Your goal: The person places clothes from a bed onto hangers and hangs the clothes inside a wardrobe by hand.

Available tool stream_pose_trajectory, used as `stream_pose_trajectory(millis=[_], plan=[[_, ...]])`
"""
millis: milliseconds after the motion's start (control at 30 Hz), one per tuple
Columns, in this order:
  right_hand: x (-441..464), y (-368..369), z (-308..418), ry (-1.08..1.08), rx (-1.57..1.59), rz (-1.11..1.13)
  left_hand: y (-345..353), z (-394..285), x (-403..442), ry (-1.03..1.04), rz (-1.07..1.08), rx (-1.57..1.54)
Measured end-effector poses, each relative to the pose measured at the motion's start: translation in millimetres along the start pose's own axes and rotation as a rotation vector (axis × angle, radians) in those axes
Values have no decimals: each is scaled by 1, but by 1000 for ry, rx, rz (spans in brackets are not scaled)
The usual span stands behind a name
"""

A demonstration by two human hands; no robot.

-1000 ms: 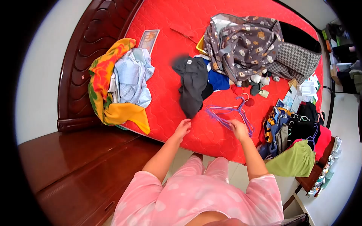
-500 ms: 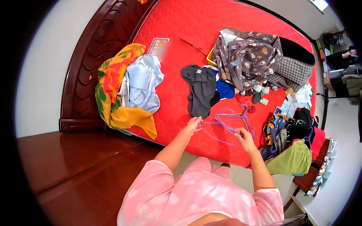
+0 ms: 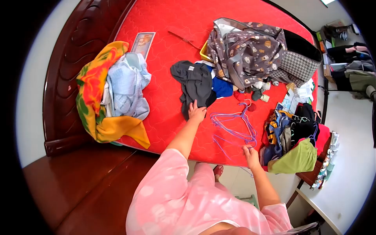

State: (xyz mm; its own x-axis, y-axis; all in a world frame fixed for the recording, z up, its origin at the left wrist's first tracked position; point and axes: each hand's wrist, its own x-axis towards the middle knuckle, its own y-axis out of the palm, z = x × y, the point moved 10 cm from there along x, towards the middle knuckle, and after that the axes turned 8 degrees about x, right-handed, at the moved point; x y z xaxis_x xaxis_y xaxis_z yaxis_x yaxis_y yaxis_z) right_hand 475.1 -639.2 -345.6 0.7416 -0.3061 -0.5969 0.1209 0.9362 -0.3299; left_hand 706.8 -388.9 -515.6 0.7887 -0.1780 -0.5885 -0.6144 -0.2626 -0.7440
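My left hand (image 3: 197, 112) lies on the lower part of a dark grey garment (image 3: 192, 84), its fingers apart and touching the cloth. Blue and black cloth (image 3: 222, 87) lies against the garment's right side. Purple wire hangers (image 3: 235, 124) rest on the red bed (image 3: 164, 135) between my hands. My right hand (image 3: 251, 154) is near the bed's front edge, fingers closed on a purple hanger (image 3: 222, 148) that is partly blurred.
At the left are a yellow-orange patterned cloth (image 3: 94, 90) and light blue clothing (image 3: 127, 86). A brown patterned bag (image 3: 250, 55) stands at the back beside small socks. Piled clothes with green shorts (image 3: 295, 158) sit at the right, near a white table (image 3: 348, 129).
My left hand has let go of the purple hanger and moved up onto the dark grey garment. My right hand has drawn toward the bed's front edge with a hanger. The view has shifted.
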Motion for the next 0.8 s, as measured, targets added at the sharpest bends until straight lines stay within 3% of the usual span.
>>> stream_pose_trajectory(millis=[133,233,267,367,400,500,533,633,800], plan=[[-12,-20,-12,22,-25,-67,10,-2,19,-61,30,87],[-17,-35,-17,43,26,-123,34,15,55,-17,-109,-109],[-17,-39,-17,91,103,-136,21,17,57,34,-289,-213],[-12,-35,-18,172,342,-109,-37,22,15,-149,-338,-761],[-8,-33,-16,189,421,-90,-36,25,4,-198,-446,-1067],[-4,-14,16,202,586,-58,-32,0,-26,-224,-55,-1662],[-5,-7,26,234,592,-27,-36,-19,-36,-90,132,-1845],[-1,13,53,194,650,55,-56,-46,-88,33,226,-1921],[-6,40,97,208,833,209,-84,-101,-188,321,193,-1472]])
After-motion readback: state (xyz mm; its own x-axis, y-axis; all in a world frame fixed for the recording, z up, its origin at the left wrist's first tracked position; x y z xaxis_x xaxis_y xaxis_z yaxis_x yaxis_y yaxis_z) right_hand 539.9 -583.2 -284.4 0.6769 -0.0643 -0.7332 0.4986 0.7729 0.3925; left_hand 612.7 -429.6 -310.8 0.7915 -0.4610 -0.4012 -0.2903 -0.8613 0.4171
